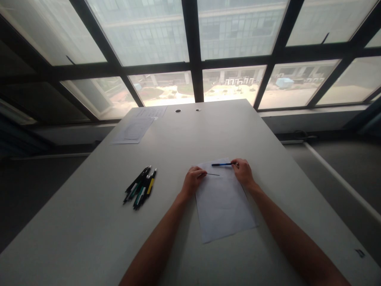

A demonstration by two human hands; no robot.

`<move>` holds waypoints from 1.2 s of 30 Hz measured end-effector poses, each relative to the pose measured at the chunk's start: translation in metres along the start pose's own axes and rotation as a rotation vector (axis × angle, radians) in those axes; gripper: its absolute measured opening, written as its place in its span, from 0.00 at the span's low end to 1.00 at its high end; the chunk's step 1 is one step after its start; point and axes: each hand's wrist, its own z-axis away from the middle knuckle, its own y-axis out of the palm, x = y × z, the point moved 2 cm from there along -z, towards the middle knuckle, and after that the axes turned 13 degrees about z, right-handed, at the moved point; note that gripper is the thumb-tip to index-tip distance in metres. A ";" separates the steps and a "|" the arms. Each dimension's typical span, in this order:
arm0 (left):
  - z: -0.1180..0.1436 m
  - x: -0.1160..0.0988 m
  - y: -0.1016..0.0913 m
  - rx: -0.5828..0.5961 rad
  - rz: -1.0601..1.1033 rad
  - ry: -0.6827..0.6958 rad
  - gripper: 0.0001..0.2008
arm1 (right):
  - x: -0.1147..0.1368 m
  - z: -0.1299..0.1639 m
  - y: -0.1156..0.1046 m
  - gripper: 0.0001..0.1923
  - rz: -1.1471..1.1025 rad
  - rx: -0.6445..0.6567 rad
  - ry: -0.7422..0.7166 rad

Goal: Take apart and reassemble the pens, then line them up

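Grey desk (208, 131) under big windows; printed sheets (135, 129) far left, text too small to read. R hand (243, 172) pinches blue pen barrel (222, 164), L hand (193, 180) grips thin refill (212, 174), both over white paper (223, 206) at desk centre; pen bunch (141, 186) lies to the L.

The single head view looks forward and down from above the surface (268, 167), quite near it, and faces the window (238, 31) at its far end.

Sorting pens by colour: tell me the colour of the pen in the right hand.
Blue with a dark tip: the pen in the right hand, head view.
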 end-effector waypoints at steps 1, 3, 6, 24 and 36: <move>0.000 0.000 0.000 0.006 -0.012 -0.006 0.05 | 0.001 0.000 0.000 0.10 0.027 0.003 -0.033; 0.001 0.000 0.001 0.018 -0.036 -0.014 0.05 | 0.002 0.001 -0.001 0.10 0.072 0.003 -0.084; 0.001 -0.002 0.001 0.026 -0.057 -0.013 0.05 | 0.005 0.001 -0.004 0.09 0.102 -0.010 -0.109; 0.000 -0.006 0.000 -0.044 -0.120 0.080 0.04 | 0.046 0.019 -0.003 0.04 0.039 0.156 -0.487; -0.001 -0.011 -0.003 -0.103 -0.063 0.058 0.03 | 0.044 0.018 -0.002 0.05 0.003 0.121 -0.460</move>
